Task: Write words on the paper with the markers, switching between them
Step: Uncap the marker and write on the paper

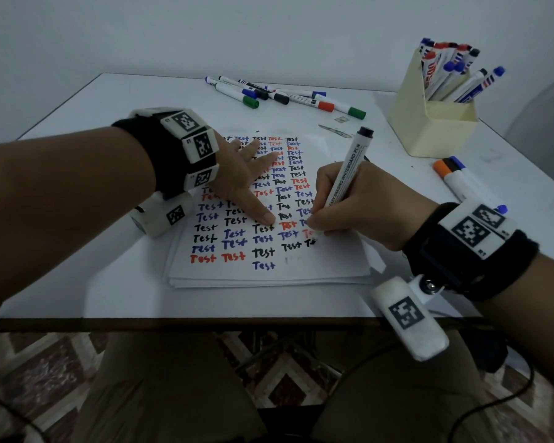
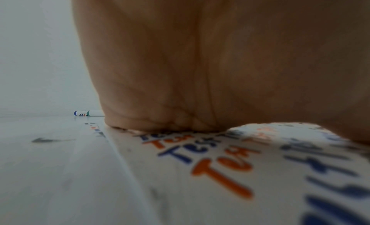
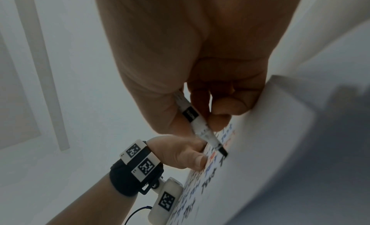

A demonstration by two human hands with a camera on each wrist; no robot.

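A stack of white paper [image 1: 327, 266] lies on the table, covered with rows of "Test" in black, blue and red. My right hand [image 1: 349, 212] grips a black whiteboard marker [image 1: 346, 174], its cap posted on the upper end. The marker tip [image 3: 223, 151] touches the paper beside a half-written black word in the lower right rows. My left hand [image 1: 247, 180] rests flat on the paper with its fingers spread, thumb pointing toward the marker. In the left wrist view the palm [image 2: 200, 62] presses on the paper [image 2: 200, 189].
Several loose markers [image 1: 285, 95] lie at the back of the white table [image 1: 93, 282]. A cream box [image 1: 435, 123] full of markers stands at the back right. Orange and blue markers [image 1: 461, 177] lie right of my right hand. The table's front edge is near my lap.
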